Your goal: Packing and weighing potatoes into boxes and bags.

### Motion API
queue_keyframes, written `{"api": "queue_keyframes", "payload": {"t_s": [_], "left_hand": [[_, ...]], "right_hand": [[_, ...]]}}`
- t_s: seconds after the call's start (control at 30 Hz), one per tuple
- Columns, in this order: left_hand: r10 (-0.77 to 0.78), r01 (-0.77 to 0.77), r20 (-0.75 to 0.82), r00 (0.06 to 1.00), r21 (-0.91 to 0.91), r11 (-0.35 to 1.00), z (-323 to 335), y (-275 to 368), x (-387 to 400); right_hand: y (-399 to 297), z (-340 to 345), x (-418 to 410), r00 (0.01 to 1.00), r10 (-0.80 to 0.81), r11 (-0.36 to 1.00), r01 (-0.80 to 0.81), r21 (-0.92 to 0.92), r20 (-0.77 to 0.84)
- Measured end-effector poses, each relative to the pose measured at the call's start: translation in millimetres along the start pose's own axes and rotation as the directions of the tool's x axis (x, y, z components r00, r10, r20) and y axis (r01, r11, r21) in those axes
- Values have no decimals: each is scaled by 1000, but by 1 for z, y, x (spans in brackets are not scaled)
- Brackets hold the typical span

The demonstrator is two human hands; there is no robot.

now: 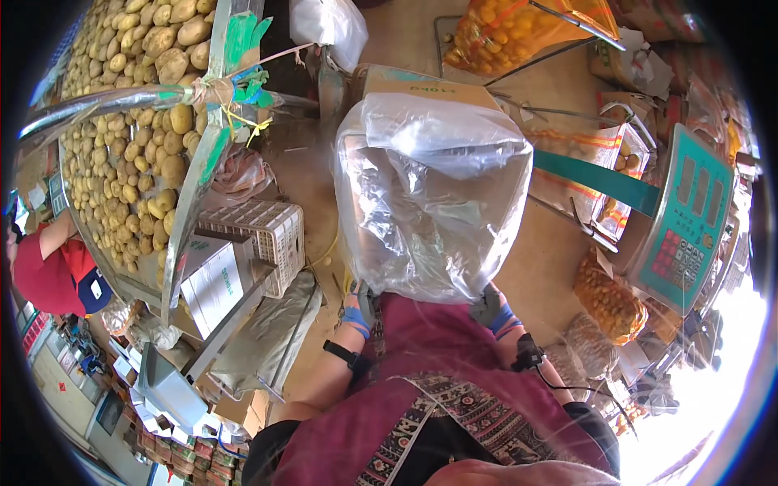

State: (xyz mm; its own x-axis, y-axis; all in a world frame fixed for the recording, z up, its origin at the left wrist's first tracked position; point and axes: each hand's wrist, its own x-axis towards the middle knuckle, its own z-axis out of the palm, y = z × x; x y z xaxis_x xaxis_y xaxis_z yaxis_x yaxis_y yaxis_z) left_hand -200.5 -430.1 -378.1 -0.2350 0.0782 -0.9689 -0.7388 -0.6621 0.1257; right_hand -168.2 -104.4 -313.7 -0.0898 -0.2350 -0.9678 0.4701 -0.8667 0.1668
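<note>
A clear plastic bag [437,212] lines a cardboard box [431,90], its edges folded over the rim. Only the bag and cardboard show inside. My left hand [363,299], in a dark glove with a blue band at the wrist, is at the near left corner of the bag. At the near right corner is my right hand [486,304], gloved in the same way. The fingers of both hands are mostly hidden beside the bag and box, so their grip cannot be told. Beyond the box's right side stands the green display of a scale [684,219] on a green arm.
Potatoes cover a metal-framed sorting table [193,206] at left, where another person [58,273] bends. A plastic crate [285,234] and a carton [213,285] stand below it. Orange mesh sacks of potatoes [501,36] lie at the back and right [608,297].
</note>
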Motion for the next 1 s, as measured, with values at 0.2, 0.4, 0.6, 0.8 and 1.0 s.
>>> {"api": "queue_keyframes", "payload": {"t_s": [0.2,0.4,0.6,0.8,1.0], "left_hand": [[484,-423,-144,863,314,850,-70,11,34],[336,-62,-481,810,500,864,-24,34,19],[-126,135,73,989,-142,981,-8,40,13],[93,-89,416,904,-30,996,61,53,-2],[-170,209,377,911,-65,976,89,21,29]], "right_hand": [[9,-16,20,998,58,983,-61,-174,-20],[27,-27,34,999,32,975,-30,-219,6],[31,7,13,999,25,989,-31,-142,-46],[9,30,10,604,-535,72,730,-680,591],[31,34,-8,790,-488,841,539,-41,371]]}}
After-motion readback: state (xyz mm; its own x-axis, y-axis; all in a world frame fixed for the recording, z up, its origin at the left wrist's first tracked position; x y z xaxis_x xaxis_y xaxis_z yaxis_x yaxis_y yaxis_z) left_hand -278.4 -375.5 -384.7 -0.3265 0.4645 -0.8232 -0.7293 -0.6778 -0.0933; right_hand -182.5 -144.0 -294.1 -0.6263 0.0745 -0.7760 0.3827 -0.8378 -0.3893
